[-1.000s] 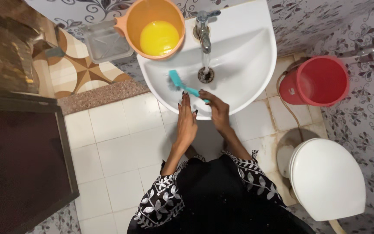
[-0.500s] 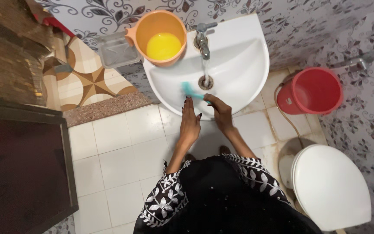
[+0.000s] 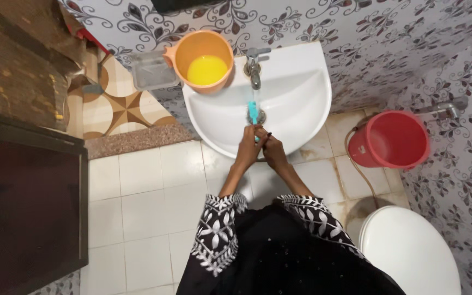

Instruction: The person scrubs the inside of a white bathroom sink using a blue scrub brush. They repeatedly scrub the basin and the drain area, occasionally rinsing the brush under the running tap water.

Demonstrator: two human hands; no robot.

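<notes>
1. Sleeves of a black garment with white floral embroidery (image 3: 214, 229) fill the near edge of the head view; both forearms extend forward from them over the pale floor tiles (image 3: 143, 180).
2. Left hand (image 3: 248, 146) and right hand (image 3: 273, 147) meet at the front rim of the white sink (image 3: 301, 93), touching or nearly touching each other.
3. Both hands are curled closed about the lower end of a teal brush (image 3: 254, 113). Which hand carries the main grip cannot be determined at this size; the fingers of both are bent inward, not spread.
4. Long axis of the brush: it runs straight away from the person, from the hands toward the back wall. The free end lies beyond the fingertips, over the drain, directly under the tap (image 3: 253, 68).
5. Hand proximity: both hands sit at equal reach from the free end; the left lies slightly left of the axis, the right slightly right.
6. Water flow from the tap cannot be confirmed, as the brush covers that line.
7. Orange jug (image 3: 203, 52) holding yellow liquid stands on the left rear corner of the sink. A clear soap tray (image 3: 154, 74) hangs just beside it.
8. Red bucket (image 3: 391, 139) stands on the floor to the right, well apart from the hands; a white toilet lid (image 3: 411, 251) lies nearer on that side.
</notes>
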